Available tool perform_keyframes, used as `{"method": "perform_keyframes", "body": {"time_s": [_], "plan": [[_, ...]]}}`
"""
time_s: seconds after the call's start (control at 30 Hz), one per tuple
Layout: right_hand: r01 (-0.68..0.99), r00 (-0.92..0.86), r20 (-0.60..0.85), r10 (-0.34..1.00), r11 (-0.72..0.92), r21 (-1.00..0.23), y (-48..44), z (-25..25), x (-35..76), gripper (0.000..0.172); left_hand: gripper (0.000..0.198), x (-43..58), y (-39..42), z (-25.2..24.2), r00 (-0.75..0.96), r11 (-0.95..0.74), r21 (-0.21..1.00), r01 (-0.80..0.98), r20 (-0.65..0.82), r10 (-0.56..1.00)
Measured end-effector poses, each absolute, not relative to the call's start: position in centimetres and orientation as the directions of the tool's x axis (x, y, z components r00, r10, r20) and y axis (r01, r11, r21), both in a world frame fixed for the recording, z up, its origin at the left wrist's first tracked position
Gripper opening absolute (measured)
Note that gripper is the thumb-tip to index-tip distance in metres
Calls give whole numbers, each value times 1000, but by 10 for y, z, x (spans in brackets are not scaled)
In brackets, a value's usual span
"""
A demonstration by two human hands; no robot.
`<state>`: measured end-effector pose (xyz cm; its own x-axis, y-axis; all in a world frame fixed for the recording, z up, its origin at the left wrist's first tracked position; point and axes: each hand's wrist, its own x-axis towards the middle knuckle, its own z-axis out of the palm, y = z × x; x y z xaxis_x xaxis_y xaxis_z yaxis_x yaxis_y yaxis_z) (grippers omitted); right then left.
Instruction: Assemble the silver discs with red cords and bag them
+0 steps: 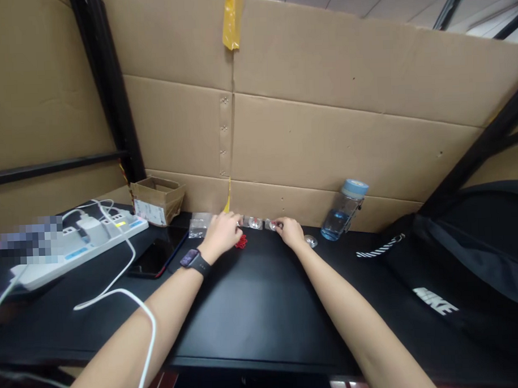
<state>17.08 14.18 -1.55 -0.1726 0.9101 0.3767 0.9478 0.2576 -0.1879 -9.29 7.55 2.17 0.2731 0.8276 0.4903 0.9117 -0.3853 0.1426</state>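
My left hand (222,235), with a dark watch on its wrist, is at the back of the black table, its fingers curled together. What it holds, if anything, is hidden. Right beside it lies a small bundle of red cord (241,241), and a clear plastic bag (199,224) rests at its other side. My right hand (291,232) pinches the edge of a small clear packet (271,224) with a bit of red in it. Between the hands lies another clear packet (255,223) with a round clear piece and red inside. A clear round disc (311,241) sits beyond my right wrist.
A water bottle (342,211) stands at the back right, near a black backpack (469,266). To the left are a phone (159,255), a small cardboard box (161,200) and a white power strip (78,251). A white cable (130,294) crosses over my left forearm. Cardboard walls the back.
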Motion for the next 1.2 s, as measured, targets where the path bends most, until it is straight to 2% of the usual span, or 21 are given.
{"method": "perform_keyframes", "body": {"time_s": [0.07,0.17,0.27,0.33,0.4,0.47,0.57,0.63,0.77,0.93,1.2], "plan": [[950,-140,393,909,235,-205,140,-17,173,23,20,-120,85,28,155,-266,146,953,519,841],[950,-112,423,899,222,-219,132,-15,185,23,44,-154,97,32,-34,-95,243,965,478,877],[939,-130,457,880,258,-229,120,-11,209,23,45,-166,103,28,-143,-4,342,940,404,903],[927,-158,464,872,293,-236,112,-10,230,25,34,-159,103,25,-94,-91,356,930,470,878],[917,-176,446,877,311,-250,102,-13,251,27,23,-144,101,22,51,-271,311,911,566,823],[902,-206,425,881,339,-266,92,-17,271,31,21,-129,99,20,221,-442,244,863,605,765],[869,-291,356,888,401,-291,81,-25,291,44,25,-115,98,13,476,-619,163,768,500,723],[853,-326,325,888,424,-304,80,-28,296,50,24,-111,99,7,590,-680,127,722,399,701],[878,-290,336,896,388,-278,87,-32,294,47,15,-107,103,-8,621,-689,122,714,344,705],[919,-215,335,917,306,-248,92,-34,283,34,20,-101,105,-18,570,-645,134,752,360,739],[932,-185,336,924,273,-240,86,-27,283,32,24,-96,104,-18,608,-688,128,715,372,701]]}}
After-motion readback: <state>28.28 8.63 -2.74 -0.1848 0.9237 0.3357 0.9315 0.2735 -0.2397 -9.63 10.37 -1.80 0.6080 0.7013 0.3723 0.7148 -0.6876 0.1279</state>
